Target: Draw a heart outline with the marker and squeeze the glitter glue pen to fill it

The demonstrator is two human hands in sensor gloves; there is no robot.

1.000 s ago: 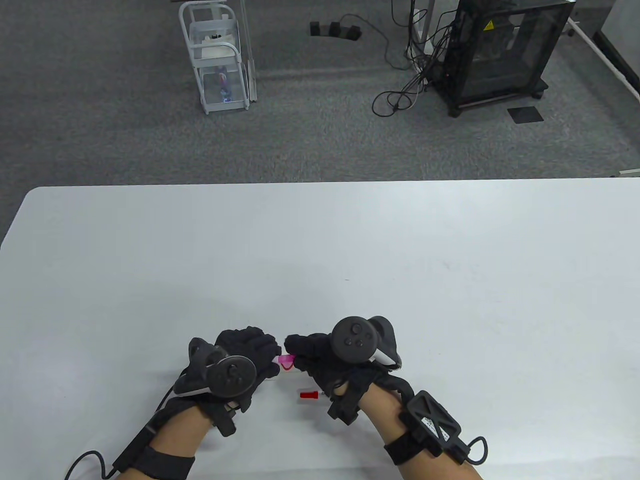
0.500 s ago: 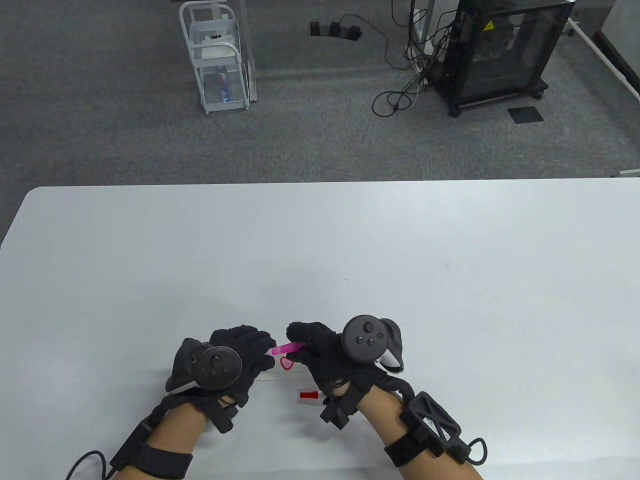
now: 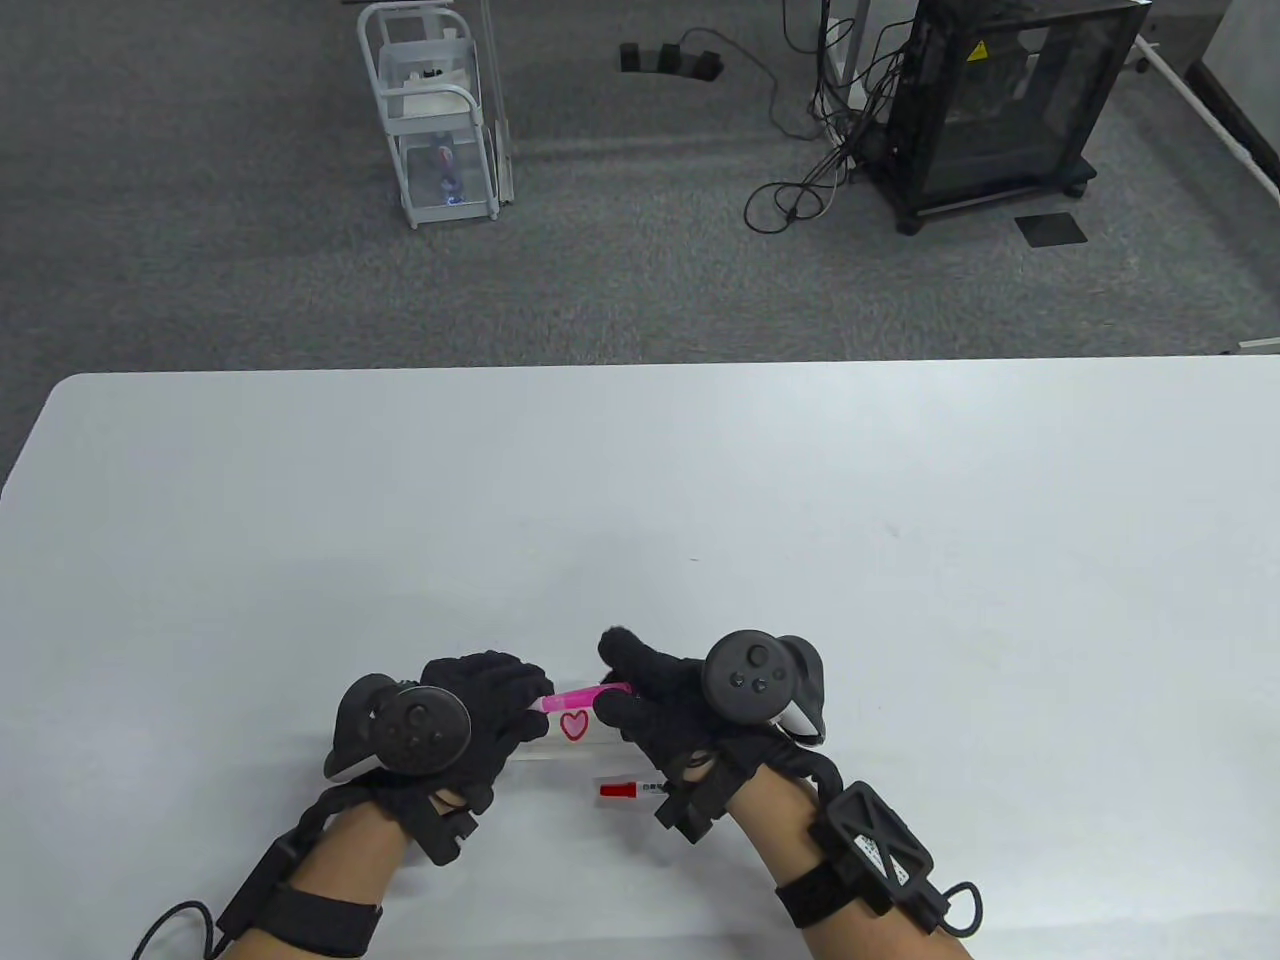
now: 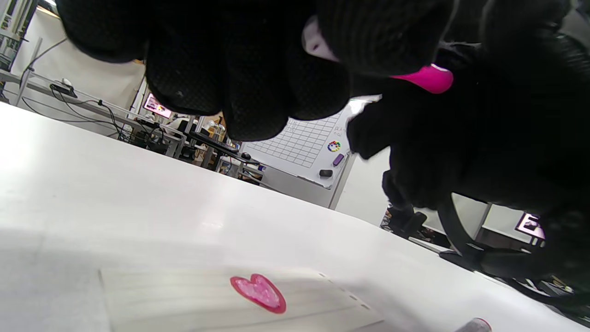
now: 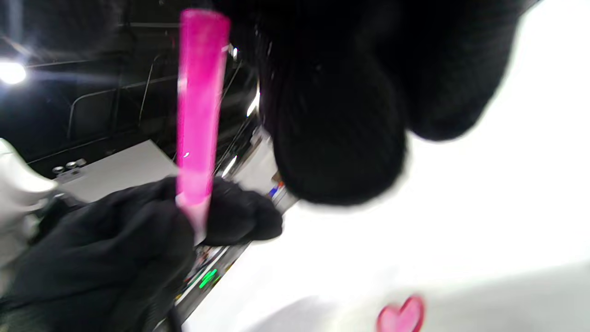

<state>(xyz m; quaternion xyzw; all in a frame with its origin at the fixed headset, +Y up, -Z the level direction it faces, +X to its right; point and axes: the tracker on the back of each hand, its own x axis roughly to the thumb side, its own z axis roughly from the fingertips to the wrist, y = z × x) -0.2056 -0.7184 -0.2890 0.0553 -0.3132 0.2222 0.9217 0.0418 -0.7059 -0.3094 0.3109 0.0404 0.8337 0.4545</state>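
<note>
A small red heart outline [image 3: 573, 724] filled with pink glitter sits on a white paper strip [image 3: 545, 752] near the table's front edge. Just above it the pink glitter glue pen [image 3: 580, 696] lies almost level between both hands. My right hand [image 3: 620, 700] grips its body. My left hand [image 3: 535, 705] pinches its whitish tip end [image 4: 318, 44]; whether that is a cap or the nozzle I cannot tell. In the right wrist view the pen [image 5: 200, 115] runs down into the left hand's fingers [image 5: 138, 230], with the heart [image 5: 401, 316] below. The red-capped marker [image 3: 625, 790] lies under my right wrist.
The white table [image 3: 900, 560] stretches far and to both sides of the hands. Beyond its far edge are grey carpet, a white wire trolley [image 3: 435, 110] and a black cabinet [image 3: 1010, 100] with cables.
My right hand has moved right and drawn the pen up off the paper, so the filled heart now shows. My left hand has shifted slightly left, staying at the pen's tip.
</note>
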